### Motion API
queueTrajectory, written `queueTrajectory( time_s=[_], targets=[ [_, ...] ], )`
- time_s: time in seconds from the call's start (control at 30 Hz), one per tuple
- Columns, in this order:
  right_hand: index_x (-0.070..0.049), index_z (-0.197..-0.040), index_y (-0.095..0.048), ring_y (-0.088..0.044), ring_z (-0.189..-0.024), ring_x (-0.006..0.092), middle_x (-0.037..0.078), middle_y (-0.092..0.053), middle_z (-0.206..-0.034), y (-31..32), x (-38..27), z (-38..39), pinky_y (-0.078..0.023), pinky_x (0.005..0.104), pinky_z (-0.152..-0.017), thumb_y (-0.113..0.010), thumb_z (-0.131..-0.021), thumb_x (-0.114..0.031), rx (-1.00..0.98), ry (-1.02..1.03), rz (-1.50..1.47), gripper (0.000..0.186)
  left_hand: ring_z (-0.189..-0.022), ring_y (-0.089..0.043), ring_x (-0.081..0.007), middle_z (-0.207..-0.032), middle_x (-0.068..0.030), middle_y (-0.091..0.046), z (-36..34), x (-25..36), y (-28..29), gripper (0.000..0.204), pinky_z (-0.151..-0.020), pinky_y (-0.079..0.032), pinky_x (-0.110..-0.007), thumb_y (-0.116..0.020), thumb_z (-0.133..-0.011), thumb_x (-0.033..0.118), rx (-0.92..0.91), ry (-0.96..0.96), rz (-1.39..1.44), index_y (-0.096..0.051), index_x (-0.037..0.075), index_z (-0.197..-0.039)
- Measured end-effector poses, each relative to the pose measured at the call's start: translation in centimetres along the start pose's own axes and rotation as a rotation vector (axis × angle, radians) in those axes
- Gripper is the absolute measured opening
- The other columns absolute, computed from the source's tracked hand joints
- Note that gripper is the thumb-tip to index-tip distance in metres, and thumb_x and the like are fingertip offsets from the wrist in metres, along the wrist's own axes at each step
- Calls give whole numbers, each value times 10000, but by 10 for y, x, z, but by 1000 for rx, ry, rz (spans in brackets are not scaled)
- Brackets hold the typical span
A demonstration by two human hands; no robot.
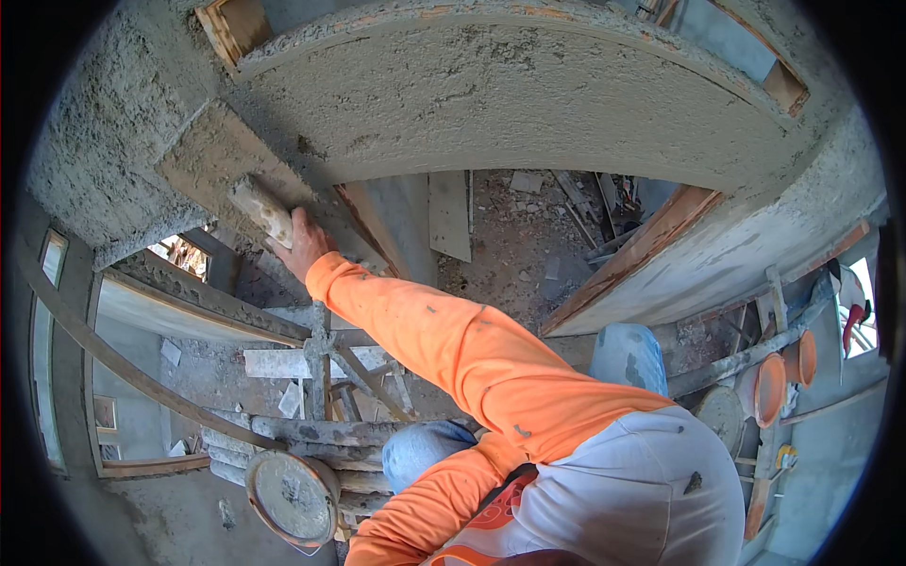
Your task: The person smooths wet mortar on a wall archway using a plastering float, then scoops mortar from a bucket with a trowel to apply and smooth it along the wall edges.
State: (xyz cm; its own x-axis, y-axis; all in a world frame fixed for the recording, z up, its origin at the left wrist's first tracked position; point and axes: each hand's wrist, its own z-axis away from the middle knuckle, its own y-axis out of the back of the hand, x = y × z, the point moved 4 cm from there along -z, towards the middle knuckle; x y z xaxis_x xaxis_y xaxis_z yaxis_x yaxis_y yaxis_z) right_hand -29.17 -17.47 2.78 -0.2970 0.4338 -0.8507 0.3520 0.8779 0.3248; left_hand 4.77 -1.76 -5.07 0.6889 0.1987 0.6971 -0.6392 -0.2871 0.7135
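My right arm reaches up to the upper left, and my right hand (304,243) grips the pale, mortar-stained handle of a plastering float (212,151). The float's flat board lies against the rough grey cement surface (123,113) beside the curved, plastered band (500,94) above the doorway. My left arm's orange sleeve (425,509) runs down out of the lower edge, so that hand is out of sight.
A bucket of grey mix (290,495) hangs or stands at lower left by wooden poles (330,434). Orange-rimmed containers (769,387) are at right along a rail. A timber-edged doorway (632,255) shows a rubble-strewn floor below. A long bent batten (123,358) crosses the left.
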Motion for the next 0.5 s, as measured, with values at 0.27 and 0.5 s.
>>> queueTrajectory(
  time_s=[0.27, 0.5],
  targets=[
    [-58, -989, -366, -597, -747, 412, 230, -605, -831, 106, 25, -57, -450, 485, -663, -698, -691, -439, 171, -84, 240, 586, -788, -635, -316, -857, -187, -630, -37, 21, -28, 307, -673, -492, -432, -520, -771, 188, -38, -105, 109, -506, 32, -1035],
    [-60, -947, -373, -600, -662, 409, 207, -598, -705, 284, 55, -22, -468, 480, -575, -726, -645, -486, 350, -55, 280, 630, -785, -636, -317, -854, -188, -631, -46, 46, -13, 312, -674, -492, -433, -524, -766, 191, -514, 233, 42, -508, 31, -1033]
  ],
)
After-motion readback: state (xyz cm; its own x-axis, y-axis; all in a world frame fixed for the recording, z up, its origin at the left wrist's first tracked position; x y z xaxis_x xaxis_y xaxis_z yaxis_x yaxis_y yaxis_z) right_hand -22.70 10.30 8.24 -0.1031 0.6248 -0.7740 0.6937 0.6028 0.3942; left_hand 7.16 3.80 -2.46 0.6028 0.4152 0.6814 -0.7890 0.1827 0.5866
